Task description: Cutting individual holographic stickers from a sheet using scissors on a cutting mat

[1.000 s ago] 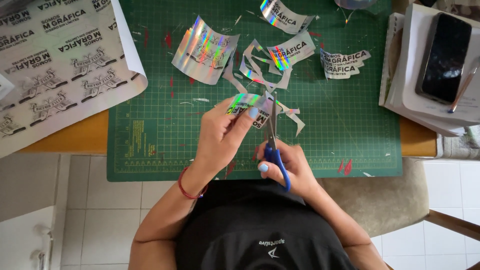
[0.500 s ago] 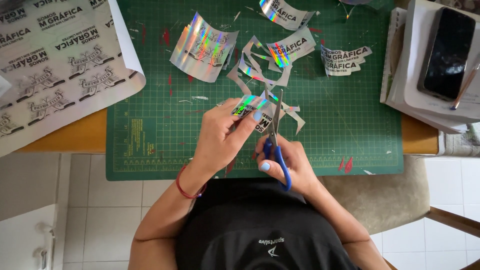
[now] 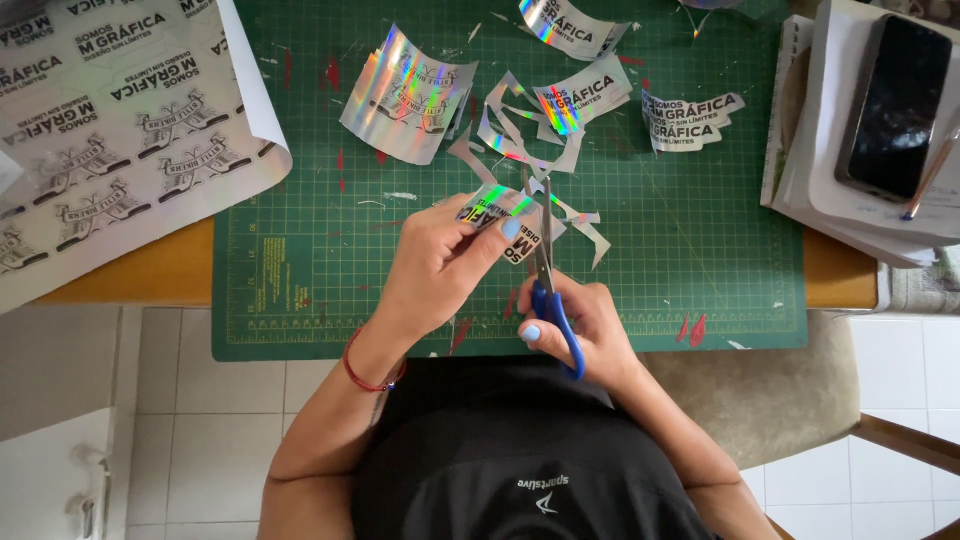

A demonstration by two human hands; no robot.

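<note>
While our left hand point(image 3: 435, 270) pinches a small shiny holographic sticker piece point(image 3: 510, 215) between thumb and fingertips, our right hand point(image 3: 585, 335) is closed through the loops of a pair of blue-handled scissors point(image 3: 548, 275), whose blades point away from us and meet the sticker's edge. Both hands hover just above a dark green gridded cutting mat point(image 3: 700, 260) that lies on the wooden surface point(image 3: 150, 275). A thin red cord bracelet point(image 3: 368, 378) circles our left wrist. Just beyond the held piece, thin curled holographic offcuts point(image 3: 520, 135) are scattered on the mat. Farther out sit a larger curved holographic sticker sheet point(image 3: 410, 95), a cut sticker with dark lettering point(image 3: 690, 120) to its right, and another holographic piece point(image 3: 570, 22) at the mat's far edge. To our left, overlapping the mat's corner, spreads a big white sheet of printed stickers point(image 3: 110, 130) with one edge curling up. To our right, well apart from the hands, a black smartphone point(image 3: 895, 105) rests on a stack of white paper point(image 3: 820, 130), with a copper-coloured pen point(image 3: 930, 170) beside it. Below us we see a black shirt point(image 3: 520, 460) and a white tiled floor point(image 3: 180, 430).
</note>
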